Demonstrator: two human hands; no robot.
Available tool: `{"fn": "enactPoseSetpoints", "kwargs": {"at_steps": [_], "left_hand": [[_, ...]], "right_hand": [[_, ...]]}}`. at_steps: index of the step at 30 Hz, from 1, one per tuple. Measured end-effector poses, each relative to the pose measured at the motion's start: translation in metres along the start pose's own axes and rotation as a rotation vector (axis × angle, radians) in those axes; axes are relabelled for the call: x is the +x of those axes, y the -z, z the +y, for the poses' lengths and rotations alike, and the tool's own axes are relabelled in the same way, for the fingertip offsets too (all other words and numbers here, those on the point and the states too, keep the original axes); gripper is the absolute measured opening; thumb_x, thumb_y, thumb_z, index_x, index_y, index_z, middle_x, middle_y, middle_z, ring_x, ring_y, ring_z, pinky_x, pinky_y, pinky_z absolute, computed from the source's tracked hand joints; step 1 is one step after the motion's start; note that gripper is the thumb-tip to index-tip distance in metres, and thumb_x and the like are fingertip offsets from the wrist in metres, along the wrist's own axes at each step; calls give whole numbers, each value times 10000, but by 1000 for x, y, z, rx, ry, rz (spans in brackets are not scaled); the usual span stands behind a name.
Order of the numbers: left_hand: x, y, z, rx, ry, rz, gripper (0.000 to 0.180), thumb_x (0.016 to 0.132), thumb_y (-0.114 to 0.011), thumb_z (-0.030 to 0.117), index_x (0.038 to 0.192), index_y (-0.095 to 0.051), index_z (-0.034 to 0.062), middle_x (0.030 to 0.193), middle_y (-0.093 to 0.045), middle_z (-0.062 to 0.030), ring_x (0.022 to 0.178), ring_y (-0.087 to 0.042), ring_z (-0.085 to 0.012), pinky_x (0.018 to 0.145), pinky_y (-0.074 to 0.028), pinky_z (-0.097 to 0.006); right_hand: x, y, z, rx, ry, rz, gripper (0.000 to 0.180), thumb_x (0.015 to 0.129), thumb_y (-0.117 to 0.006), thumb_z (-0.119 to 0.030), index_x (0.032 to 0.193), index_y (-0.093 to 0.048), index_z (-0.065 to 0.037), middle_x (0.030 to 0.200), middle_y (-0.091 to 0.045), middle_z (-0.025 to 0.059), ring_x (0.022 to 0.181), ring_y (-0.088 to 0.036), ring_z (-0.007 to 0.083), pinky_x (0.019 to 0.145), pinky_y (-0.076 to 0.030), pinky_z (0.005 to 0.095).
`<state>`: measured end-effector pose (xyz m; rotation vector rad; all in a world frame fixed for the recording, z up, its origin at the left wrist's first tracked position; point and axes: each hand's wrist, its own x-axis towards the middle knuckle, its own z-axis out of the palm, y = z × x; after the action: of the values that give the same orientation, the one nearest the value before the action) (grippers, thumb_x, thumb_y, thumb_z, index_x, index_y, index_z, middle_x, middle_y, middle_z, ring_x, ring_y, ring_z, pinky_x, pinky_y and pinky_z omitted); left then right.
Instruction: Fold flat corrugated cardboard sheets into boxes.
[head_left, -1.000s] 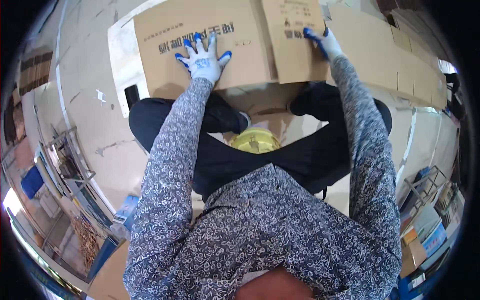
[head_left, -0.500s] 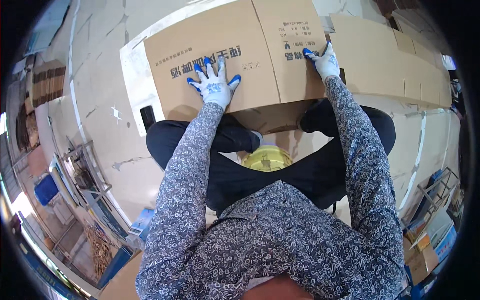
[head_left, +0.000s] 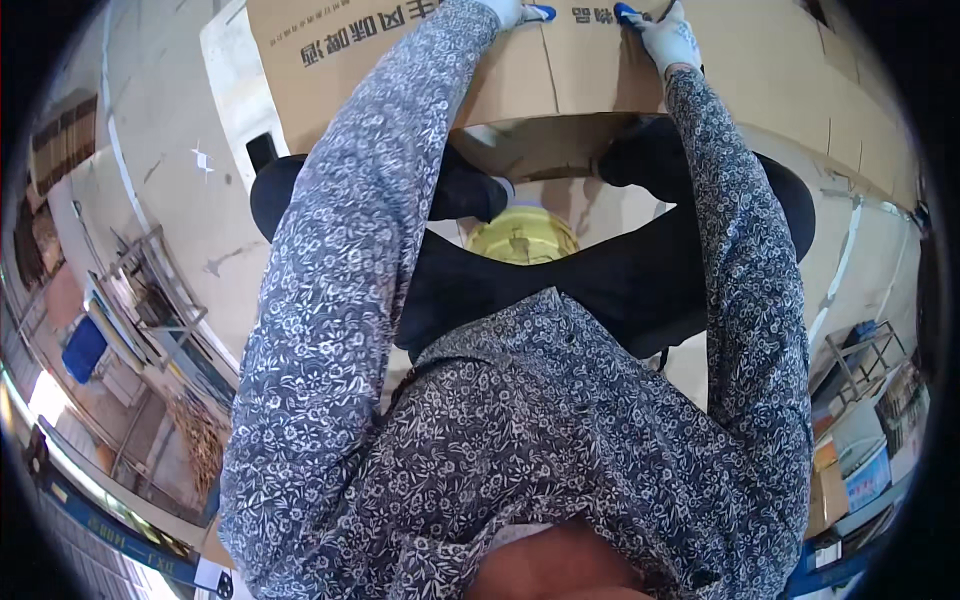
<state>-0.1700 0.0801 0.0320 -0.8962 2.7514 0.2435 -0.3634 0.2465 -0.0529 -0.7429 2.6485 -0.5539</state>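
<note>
Cardboard (head_left: 510, 88) lies spread out at twelve o'clock, already creased, not yet folded up.
My left hand (head_left: 503, 10) touches it at twelve, my right hand (head_left: 672, 42) at one, thumb and finger apart; I can't tell either grip.

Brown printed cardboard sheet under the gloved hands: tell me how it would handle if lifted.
The brown printed cardboard sheet is probably light for its size, looking broad and thin-edged. It would likely hinge along the straight crease between its panels. Each panel seems fairly stiff, lying largely flat.
</note>
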Motion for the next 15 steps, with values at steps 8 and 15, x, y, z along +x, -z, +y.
{"fn": "enactPoseSetpoints", "kwargs": {"at_steps": [8, 15], "left_hand": [[5, 4, -2, 12, 81, -111, 965, 769, -669, 658, 1546, -257, 260, 1591, -260, -150, 1416, -267, -461, 988, -304, -764], [18, -34, -12, 29, 30, -49, 1006, 772, -615, 741, 1565, -176, 303, 1615, -153, -192, 1446, -166, -507, 996, -228, -807]], "right_hand": [[-70, 15, -61, -392, 287, 64, 989, 743, -746, -570, 1534, -266, -218, 1528, -296, 259, 1327, -397, 469, 988, -398, 641], [-112, 1, -79, -593, 409, -324, 1111, 655, -823, -529, 1557, -220, -289, 1607, -158, 203, 1449, -176, 495, 1001, -279, 772]]}}
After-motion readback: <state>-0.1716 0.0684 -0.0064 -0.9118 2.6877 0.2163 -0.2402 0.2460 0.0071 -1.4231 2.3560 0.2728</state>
